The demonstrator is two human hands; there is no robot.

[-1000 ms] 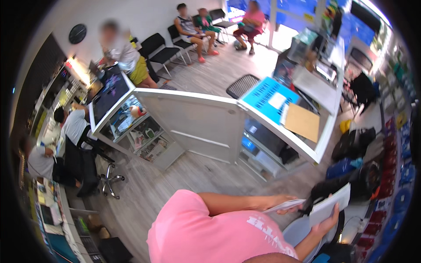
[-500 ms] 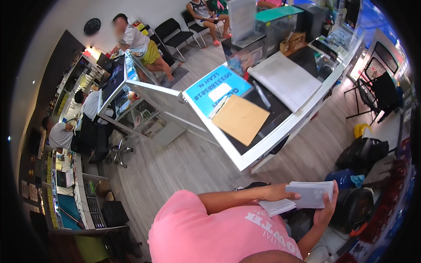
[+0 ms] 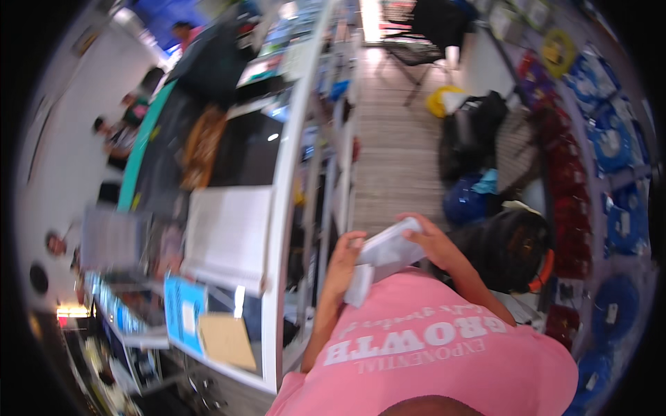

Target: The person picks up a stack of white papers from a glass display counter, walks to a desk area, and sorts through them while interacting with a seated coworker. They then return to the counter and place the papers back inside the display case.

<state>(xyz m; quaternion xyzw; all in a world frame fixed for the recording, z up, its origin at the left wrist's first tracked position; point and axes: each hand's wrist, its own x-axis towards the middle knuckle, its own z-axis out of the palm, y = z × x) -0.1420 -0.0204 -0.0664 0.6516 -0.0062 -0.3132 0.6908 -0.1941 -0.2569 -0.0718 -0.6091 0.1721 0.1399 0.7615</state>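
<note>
In front of my pink shirt, a stack of white paper pieces (image 3: pixel 392 251), perhaps envelopes, is held between both hands. My left hand (image 3: pixel 343 258) is closed on its left end, thumb on top. A few separate white pieces (image 3: pixel 359 286) slant down beside that hand toward my shirt. My right hand (image 3: pixel 431 241) grips the far right end, with its thumb over the upper face. Blur hides any detail on the paper.
To my left runs a white-framed glass counter (image 3: pixel 279 208) bearing an open notebook (image 3: pixel 229 229), a blue sign (image 3: pixel 179 308) and a brown envelope (image 3: pixel 227 340). On the right are black bags (image 3: pixel 475 128), a blue rounded object (image 3: pixel 463 200) and hanging blue packs (image 3: pixel 614 305). A folding chair (image 3: pixel 413 52) stands ahead.
My view and body have turned right, so the counter now lies to my left and the aisle is ahead. Both hands still hold the paper stack, now more tilted.
</note>
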